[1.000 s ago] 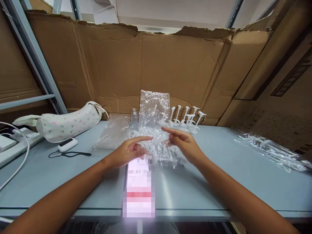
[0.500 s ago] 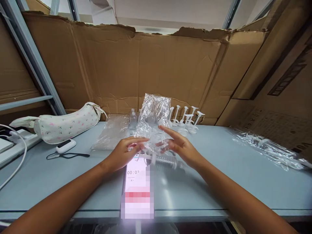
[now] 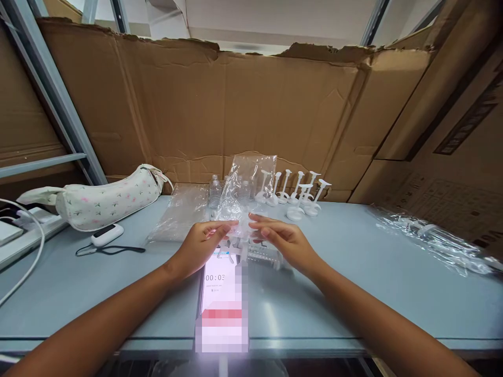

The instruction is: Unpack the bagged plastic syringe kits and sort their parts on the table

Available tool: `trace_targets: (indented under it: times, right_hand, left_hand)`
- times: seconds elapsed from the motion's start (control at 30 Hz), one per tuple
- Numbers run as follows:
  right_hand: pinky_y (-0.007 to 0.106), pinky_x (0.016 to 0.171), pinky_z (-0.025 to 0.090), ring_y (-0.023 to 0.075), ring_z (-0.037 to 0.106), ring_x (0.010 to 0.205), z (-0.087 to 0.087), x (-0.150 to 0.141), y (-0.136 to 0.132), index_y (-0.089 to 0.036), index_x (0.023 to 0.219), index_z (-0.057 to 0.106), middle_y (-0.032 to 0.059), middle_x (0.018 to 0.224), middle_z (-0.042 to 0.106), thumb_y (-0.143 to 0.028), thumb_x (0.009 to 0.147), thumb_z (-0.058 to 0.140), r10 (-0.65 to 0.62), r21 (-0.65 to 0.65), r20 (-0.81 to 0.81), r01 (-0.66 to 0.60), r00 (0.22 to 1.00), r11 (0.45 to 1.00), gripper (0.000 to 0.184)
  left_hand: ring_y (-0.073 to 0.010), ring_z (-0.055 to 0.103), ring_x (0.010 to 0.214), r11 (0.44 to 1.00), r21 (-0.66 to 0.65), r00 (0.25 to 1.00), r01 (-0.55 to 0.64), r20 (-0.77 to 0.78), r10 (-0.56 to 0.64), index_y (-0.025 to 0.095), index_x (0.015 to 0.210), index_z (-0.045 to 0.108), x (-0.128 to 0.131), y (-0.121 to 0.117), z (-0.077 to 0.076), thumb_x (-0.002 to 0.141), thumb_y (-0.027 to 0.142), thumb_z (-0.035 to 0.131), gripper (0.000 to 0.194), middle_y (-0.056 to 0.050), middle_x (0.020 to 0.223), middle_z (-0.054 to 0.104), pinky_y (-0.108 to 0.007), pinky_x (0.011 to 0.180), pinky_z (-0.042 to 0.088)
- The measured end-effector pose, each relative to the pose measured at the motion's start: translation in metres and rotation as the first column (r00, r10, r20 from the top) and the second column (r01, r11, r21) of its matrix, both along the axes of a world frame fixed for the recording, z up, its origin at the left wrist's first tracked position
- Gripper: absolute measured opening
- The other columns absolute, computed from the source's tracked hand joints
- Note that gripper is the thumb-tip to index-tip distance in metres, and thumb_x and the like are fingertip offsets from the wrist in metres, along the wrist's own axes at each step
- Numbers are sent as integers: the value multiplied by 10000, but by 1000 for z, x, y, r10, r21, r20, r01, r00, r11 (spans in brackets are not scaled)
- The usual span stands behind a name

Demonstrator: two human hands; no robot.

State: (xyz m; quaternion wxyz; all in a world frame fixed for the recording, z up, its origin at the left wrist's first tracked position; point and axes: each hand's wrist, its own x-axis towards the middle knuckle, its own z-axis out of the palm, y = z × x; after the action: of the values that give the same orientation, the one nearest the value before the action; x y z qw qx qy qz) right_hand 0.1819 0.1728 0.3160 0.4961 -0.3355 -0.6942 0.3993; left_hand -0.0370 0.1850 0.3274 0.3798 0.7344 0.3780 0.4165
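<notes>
My left hand (image 3: 204, 242) and my right hand (image 3: 281, 240) both pinch the lower edge of a clear plastic bag (image 3: 245, 188) that stands upright above the grey table (image 3: 353, 283). A clear syringe with a white plunger (image 3: 264, 255) lies on the table just under my fingers. A lit phone (image 3: 222, 298) showing a timer lies flat beneath my left hand, near the front edge.
Several white plungers (image 3: 298, 191) stand upright behind the bag, with two small bottles (image 3: 215, 191) to their left. A flat stack of clear bags (image 3: 181, 212), a floral pouch (image 3: 106, 201), a white device with a cord (image 3: 106, 235) and more plastic-wrapped parts (image 3: 432, 235) lie around. Cardboard (image 3: 251, 104) walls the back.
The bag has been lifted off the syringe and pulled more upright; both hands drew closer together at its lower edge. The syringe now lies exposed on the table.
</notes>
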Motion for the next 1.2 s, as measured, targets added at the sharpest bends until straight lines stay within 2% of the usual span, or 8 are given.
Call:
trace_targets:
  times: [0.27, 0.47, 0.6, 0.77, 0.87, 0.97, 1.07, 1.2]
  right_hand:
    - [325, 668, 541, 133, 636, 690, 1, -3, 2, -221, 914, 715, 53, 950, 697, -380, 730, 709, -122, -78, -129, 112, 984, 991, 243]
    - [269, 629, 472, 100, 554, 645, -2, -5, 3, -195, 810, 674, -9, 703, 602, -326, 723, 715, -107, -59, -84, 103, 991, 993, 162]
    - [293, 636, 489, 107, 555, 622, -4, -6, 3, -210, 954, 615, -32, 679, 559, -318, 740, 694, -95, -78, -115, 87, 989, 993, 253]
    - [317, 641, 505, 105, 577, 617, -5, -2, 4, -257, 1151, 521, -22, 814, 528, -316, 789, 643, -98, -47, -113, 93, 989, 995, 387]
    - [345, 683, 499, 126, 584, 674, 1, 7, 1, -267, 1205, 499, 17, 920, 558, -347, 836, 583, -162, 113, 127, 148, 979, 982, 387]
    - [399, 808, 467, 207, 580, 895, 10, 16, -4, -244, 1198, 550, 74, 1050, 615, -415, 824, 598, -217, 280, 532, 72, 819, 957, 415]
    - [450, 897, 422, 277, 535, 1051, 15, 19, -9, -207, 1243, 553, 111, 1137, 622, -513, 783, 618, -180, 269, 760, -51, 625, 962, 557]
    - [448, 867, 430, 288, 548, 1009, 13, 15, -10, -176, 1276, 544, 128, 1077, 648, -536, 793, 593, -155, 256, 822, -114, 547, 960, 605]
  left_hand:
    - [-172, 641, 844, 1000, -28, 987, 8, 162, -3, 191, 1310, 488, 3, 0, -2, 863, 387, 548, 493, -91, 1053, 675, -346, 791, 522]
    - [-163, 630, 950, 992, -49, 955, 113, 281, -95, 292, 1391, 344, 3, 3, -3, 813, 243, 602, 635, -114, 1407, 425, -334, 812, 525]
    - [-140, 637, 783, 994, -69, 979, 87, 191, -72, 191, 1399, 375, 2, 0, 0, 845, 250, 546, 583, -100, 1050, 662, -307, 746, 512]
    - [-131, 585, 655, 999, 3, 991, -33, 127, 32, 151, 1450, 289, 2, -2, 4, 841, 227, 511, 653, -37, 761, 659, -278, 643, 488]
    - [-122, 541, 581, 991, 34, 980, -130, 154, 123, 168, 1468, 242, -11, 8, 10, 802, 172, 495, 712, 17, 617, 589, -252, 586, 464]
    - [-107, 482, 501, 928, 73, 925, -365, 139, 353, 181, 1476, 215, -38, 25, 21, 739, 144, 495, 789, 38, 568, 564, -226, 536, 424]
    - [-114, 474, 489, 808, 150, 815, -570, -27, 580, 176, 1450, 301, -70, 40, 35, 690, 158, 488, 783, 32, 578, 567, -224, 521, 394]
    - [-147, 537, 549, 760, 268, 659, -593, -381, 649, 136, 1403, 379, -99, 49, 45, 675, 208, 448, 735, -8, 728, 627, -243, 565, 410]
